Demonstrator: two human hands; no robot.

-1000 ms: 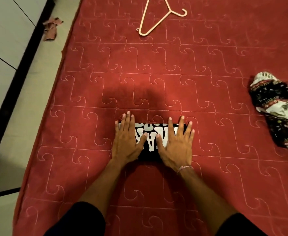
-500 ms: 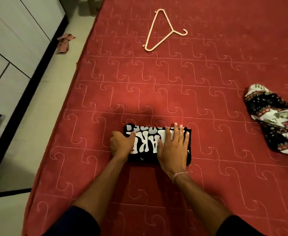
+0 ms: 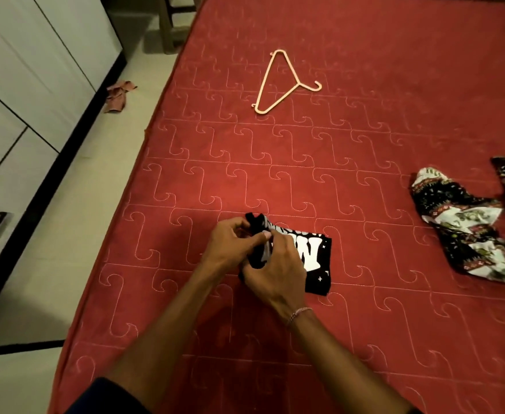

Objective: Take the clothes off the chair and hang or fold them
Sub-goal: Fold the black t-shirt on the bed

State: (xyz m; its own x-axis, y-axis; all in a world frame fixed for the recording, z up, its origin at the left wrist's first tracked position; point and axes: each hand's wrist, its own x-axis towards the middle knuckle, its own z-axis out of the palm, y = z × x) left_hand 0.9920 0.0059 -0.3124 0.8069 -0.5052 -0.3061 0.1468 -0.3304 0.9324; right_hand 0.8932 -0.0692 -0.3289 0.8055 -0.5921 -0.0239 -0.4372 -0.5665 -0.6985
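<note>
On the red mattress [image 3: 364, 144], her left hand [image 3: 230, 243] and right hand [image 3: 275, 267] both pinched the near-folded black printed shirt [image 3: 317, 258] at its left end. Farther off lay an unused hanger [image 3: 278, 82]; at right, a crumpled patterned garment [image 3: 460, 228] waited unfolded.

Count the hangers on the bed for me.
1. The hanger lies flat on the red bed, far from both hands, beyond the black shirt. Others may lie outside the view.
</note>
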